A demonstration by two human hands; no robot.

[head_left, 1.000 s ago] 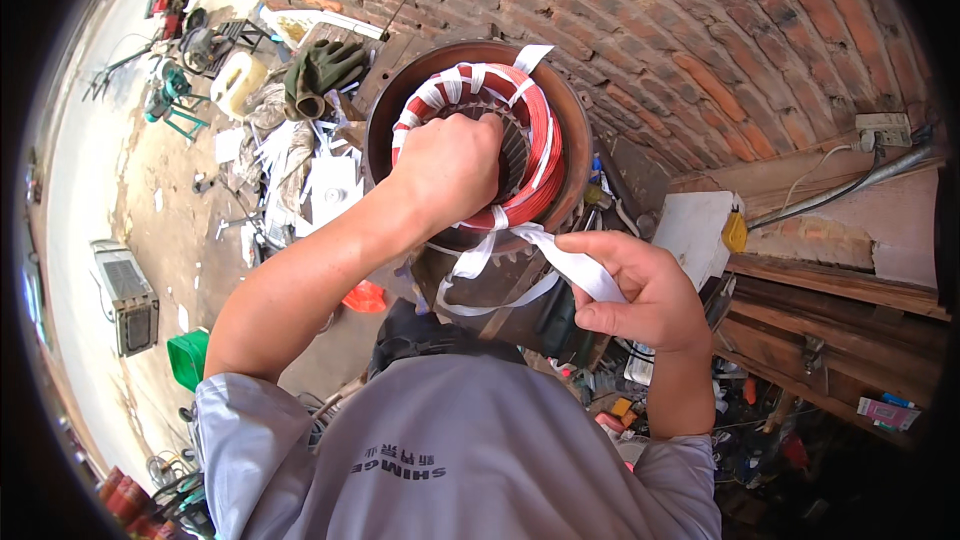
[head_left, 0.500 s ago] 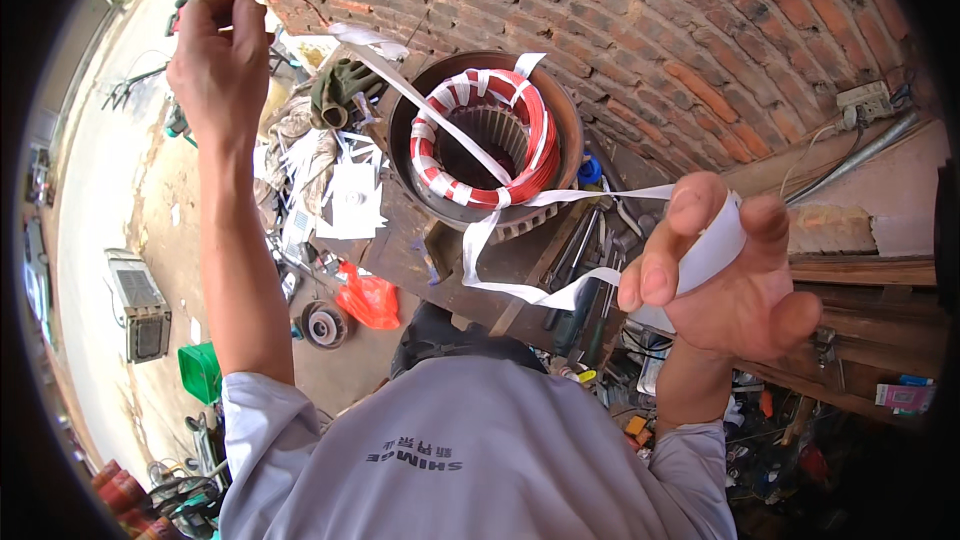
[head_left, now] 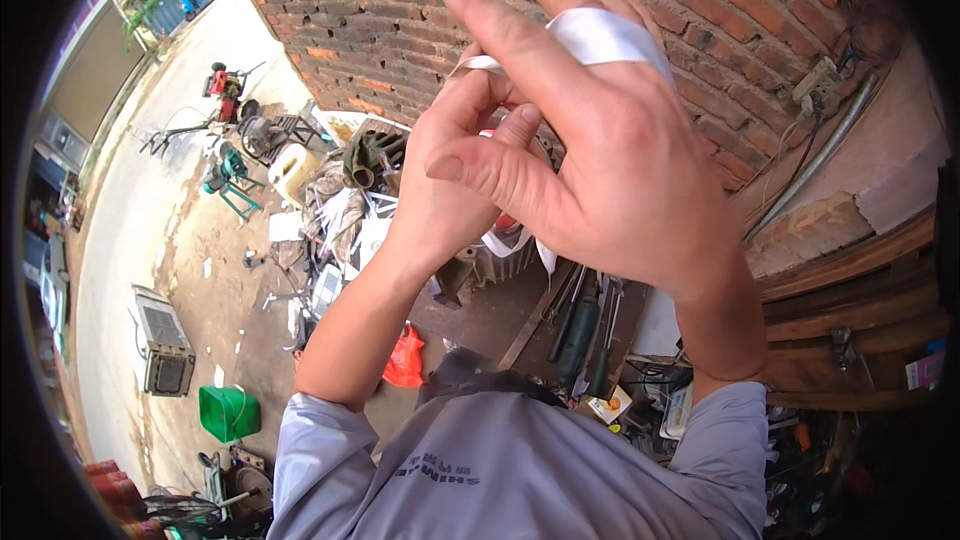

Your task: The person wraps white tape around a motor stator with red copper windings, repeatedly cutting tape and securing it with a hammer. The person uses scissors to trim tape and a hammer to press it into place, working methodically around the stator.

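Raised in front of me, my right hand (head_left: 615, 165) has a wide band of white tape (head_left: 612, 35) looped about its fingers, which are partly stretched. My left hand (head_left: 450, 175) is close behind it, fingers bent and thumb up. The right hand covers some of those fingers, so what they pinch cannot be made out. Both hands hide most of the motor stator (head_left: 500, 268) on the workbench. Just a bit of its red coil ring (head_left: 508, 224) shows below them, with a loose white tape end hanging beside it.
A brick wall (head_left: 360, 40) rises behind the bench. Long hand tools (head_left: 582, 330) lie right of the stator; dark green gloves (head_left: 372, 158) and papers lie left. On the floor are a red plastic bag (head_left: 405, 358), a green bucket (head_left: 228, 415) and a boxy grey unit (head_left: 165, 340).
My left hand has come from the far upper left toward the middle. My right hand has moved up and left, turned over, and now overlaps it. The view has shifted.
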